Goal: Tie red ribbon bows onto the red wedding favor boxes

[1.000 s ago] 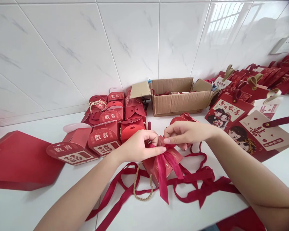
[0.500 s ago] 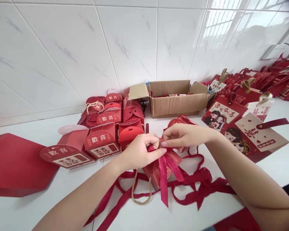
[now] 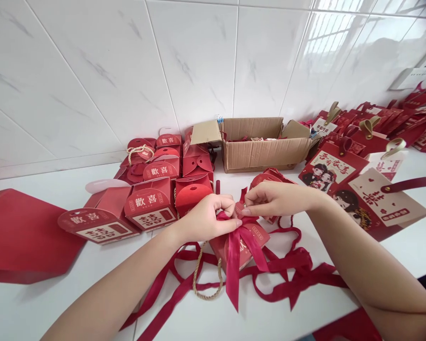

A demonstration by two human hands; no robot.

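Note:
A small red gift box (image 3: 230, 251) stands on the white counter between my hands, with a dark red ribbon (image 3: 235, 267) at its top and two tails hanging down its front. My left hand (image 3: 216, 215) is closed, pinching the ribbon between thumb and fingers at the left of the box top. From the right, my right hand (image 3: 270, 201) pinches the ribbon by the top flap; its fingertips partly hide the grip. Beside the box lies a loop of tan twisted cord (image 3: 208, 297). More loose ribbon (image 3: 298, 277) spreads over the counter.
Several finished-looking red boxes (image 3: 151, 203) stand in rows at the left, beside a large plain red box (image 3: 24, 237). An open cardboard box (image 3: 266, 154) sits against the tiled wall. Printed red gift bags (image 3: 332, 170) with ribbon handles crowd the right side.
My hands have drawn slightly apart, with the right one a little higher. The ribbon's front tail has swung left and down, and more of the box's top flap shows.

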